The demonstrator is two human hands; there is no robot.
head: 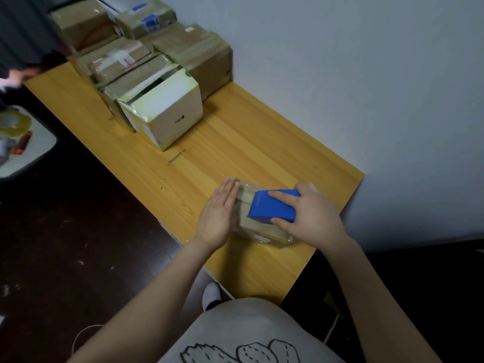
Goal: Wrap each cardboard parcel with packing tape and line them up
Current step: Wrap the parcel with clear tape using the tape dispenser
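**At the near end of the wooden table: one small parcel between two hands**

At the far left, a pale side table [39,150] stands off the floor [65,244], with a yellowish tape roll [15,124] and some blurred small items on it that cannot be made out.

Next comes the wooden table [235,142], which runs away from the viewer along the wall [366,74]. At its far end sits a cluster of taped parcels [183,45], brown cardboard packed close together and touching. The white box [167,111] stands at the front of that group, its top glossy with tape.

Well apart from them, near the table's closer end, lies the small parcel [264,230], flat on the wood and shiny with clear tape. The left hand [218,213] is laid against the parcel's left side with its fingers straight and together, pressing rather than gripping, and it holds nothing.

On top of the parcel rests the blue tape dispenser [272,205], covering most of the upper face. The right hand [311,213] grips it from the right: one finger lies along the dispenser's top, the thumb hooks its near edge, and the remaining fingers curl round the far side.
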